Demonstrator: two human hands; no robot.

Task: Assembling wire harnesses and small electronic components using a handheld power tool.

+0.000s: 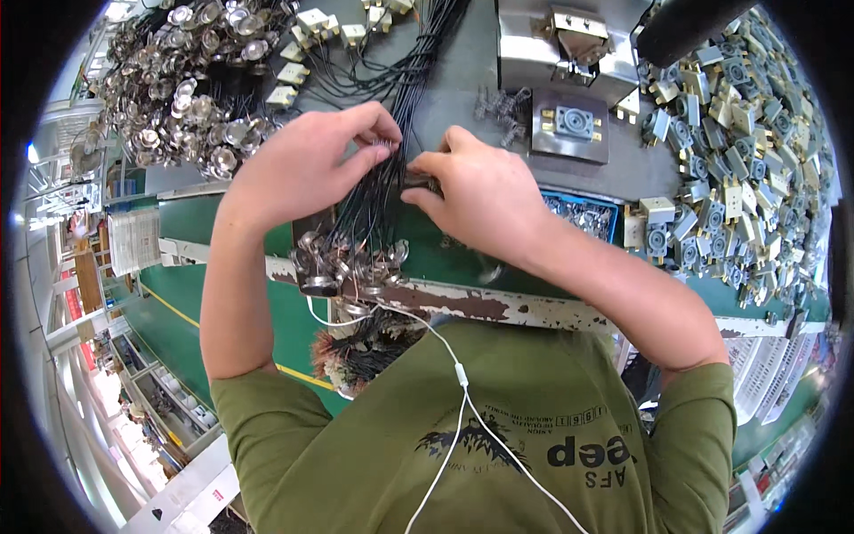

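Note:
Above the bench edge, my left hand (307, 165) is closed, thumb and index finger pinching what looks like a small metal coil spring (383, 143). It is right beside a bundle of thin black wires (411, 93) that runs from the far side toward me. My right hand (485, 187) is just right of the same wires, its thumb and index finger apart with nothing visible between them; its other fingers are curled and partly hidden. Below the hands, the wires end in a cluster of round silver metal cups (351, 267) at the bench edge.
Many wired metal cups (200, 89) are heaped at far left, near cream connector blocks (289, 76). Loose springs (507, 111) lie beside a metal fixture (569, 125) holding a grey socket. A blue tray (583, 214) contains small metal parts. Grey and cream sockets (729, 160) pile at right.

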